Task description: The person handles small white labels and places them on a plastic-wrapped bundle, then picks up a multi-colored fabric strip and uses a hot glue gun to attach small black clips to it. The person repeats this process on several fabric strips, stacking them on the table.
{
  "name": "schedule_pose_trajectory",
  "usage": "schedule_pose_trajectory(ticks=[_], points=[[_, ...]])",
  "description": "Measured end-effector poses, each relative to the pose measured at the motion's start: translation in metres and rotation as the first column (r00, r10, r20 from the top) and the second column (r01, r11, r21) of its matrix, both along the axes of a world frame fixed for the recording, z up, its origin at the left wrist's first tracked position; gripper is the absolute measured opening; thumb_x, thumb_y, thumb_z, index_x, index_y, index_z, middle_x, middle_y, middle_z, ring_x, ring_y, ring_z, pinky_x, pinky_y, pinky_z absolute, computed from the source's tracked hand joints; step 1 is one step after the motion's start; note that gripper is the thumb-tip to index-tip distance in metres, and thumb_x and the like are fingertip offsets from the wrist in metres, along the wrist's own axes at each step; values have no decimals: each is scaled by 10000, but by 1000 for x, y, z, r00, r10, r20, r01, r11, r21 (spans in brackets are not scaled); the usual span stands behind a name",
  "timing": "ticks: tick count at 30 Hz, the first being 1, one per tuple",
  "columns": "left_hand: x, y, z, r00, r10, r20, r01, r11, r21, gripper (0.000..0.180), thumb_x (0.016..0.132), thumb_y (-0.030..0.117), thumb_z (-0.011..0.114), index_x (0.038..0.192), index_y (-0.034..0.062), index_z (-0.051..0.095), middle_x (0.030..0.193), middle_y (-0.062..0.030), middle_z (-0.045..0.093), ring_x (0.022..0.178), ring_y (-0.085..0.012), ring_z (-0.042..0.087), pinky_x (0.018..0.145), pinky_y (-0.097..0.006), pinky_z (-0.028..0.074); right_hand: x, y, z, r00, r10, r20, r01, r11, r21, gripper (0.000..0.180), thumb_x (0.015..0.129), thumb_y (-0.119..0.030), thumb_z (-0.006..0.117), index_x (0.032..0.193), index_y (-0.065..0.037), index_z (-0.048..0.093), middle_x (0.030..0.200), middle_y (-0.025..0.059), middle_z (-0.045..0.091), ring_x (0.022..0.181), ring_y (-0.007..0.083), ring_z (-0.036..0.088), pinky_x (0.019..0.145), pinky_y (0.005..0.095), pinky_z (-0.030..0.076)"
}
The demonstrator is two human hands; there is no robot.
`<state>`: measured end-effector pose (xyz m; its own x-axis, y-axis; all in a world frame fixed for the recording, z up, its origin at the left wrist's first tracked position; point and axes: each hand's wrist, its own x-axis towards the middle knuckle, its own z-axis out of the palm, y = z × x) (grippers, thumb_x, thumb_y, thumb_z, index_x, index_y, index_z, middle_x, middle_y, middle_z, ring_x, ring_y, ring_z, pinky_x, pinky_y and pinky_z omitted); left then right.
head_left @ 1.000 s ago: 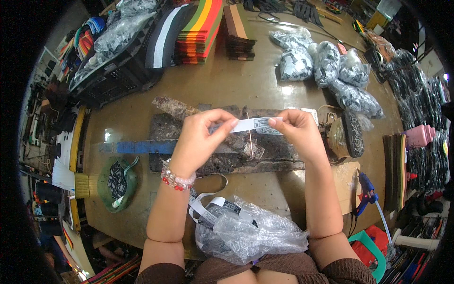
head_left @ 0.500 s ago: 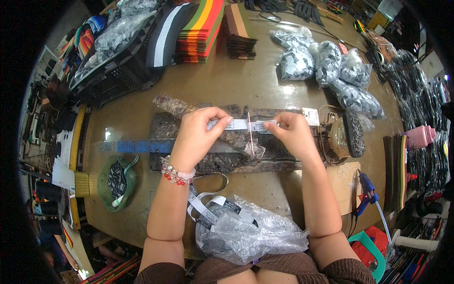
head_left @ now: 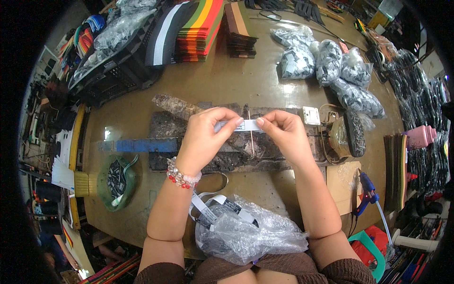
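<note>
A white printed label ribbon (head_left: pixel 249 125) stretches between my two hands, with both of them closed on it. My left hand (head_left: pixel 205 135) pinches its left part between thumb and fingers. The right part is in the pinch of my right hand (head_left: pixel 283 132), close to the left fingers. Right by the ribbon stands a thin pale-orange wire (head_left: pixel 251 139) on a dark, charred-looking block (head_left: pixel 203 163). More of the ribbon (head_left: pixel 201 208), in white and black, trails from a clear plastic bag (head_left: pixel 255 236) in front of my body.
A green bowl (head_left: pixel 105 189) of small dark pieces stands left, beside a brush (head_left: pixel 81 183). To the right are a transformer-like block (head_left: pixel 341 137) and a blue glue gun (head_left: pixel 368 189). Filled plastic bags (head_left: pixel 298 61), striped webbing stacks (head_left: pixel 201 31) and a black crate (head_left: pixel 109 80) lie farther back.
My right hand has moved left, nearer my left hand. Earlier the ribbon showed as two ends on either side of the wire; now one white stretch spans between my fingertips.
</note>
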<state>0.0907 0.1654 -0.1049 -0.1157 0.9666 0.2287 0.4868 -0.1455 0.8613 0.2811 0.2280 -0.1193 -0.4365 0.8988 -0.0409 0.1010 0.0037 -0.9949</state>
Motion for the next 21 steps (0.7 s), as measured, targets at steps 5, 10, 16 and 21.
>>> schedule_pose_trajectory(ticks=[5, 10, 16, 21], points=[[1, 1, 0, 982, 24, -186, -15, 999, 48, 146, 855, 130, 694, 865, -16, 689, 798, -73, 692, 726, -119, 628, 656, -265, 478, -2, 3, -10, 992, -13, 127, -6, 988, 152, 174, 870, -169, 683, 783, -23, 646, 602, -56, 514, 538, 30, 411, 475, 221, 306], [1, -4, 11, 999, 30, 19, -29, 999, -43, 142, 844, 123, 684, 887, -13, 688, 849, -130, 696, 765, -208, 671, 702, -302, 501, 6, 5, 6, 946, -7, -323, -83, 961, -263, 146, 895, -154, 576, 837, -36, 637, 601, -47, 512, 537, 59, 468, 465, 222, 340], [18, -8, 12, 995, -54, 87, 49, 997, 59, 156, 854, 130, 679, 900, -19, 688, 812, -104, 698, 735, -158, 657, 683, -292, 500, 7, -9, 20, 986, 162, 47, -161, 987, -17, 270, 824, -254, 756, 733, -16, 668, 606, -61, 508, 572, 31, 396, 504, 223, 312], [-2, -6, 16, 999, -8, 52, 16, 988, -156, 177, 860, 150, 679, 915, -18, 689, 765, -92, 694, 701, -118, 637, 652, -271, 486, 22, 11, 15, 997, -8, 71, 9, 1000, -15, 184, 815, -171, 763, 765, -11, 685, 633, -59, 570, 576, 15, 420, 510, 211, 307]])
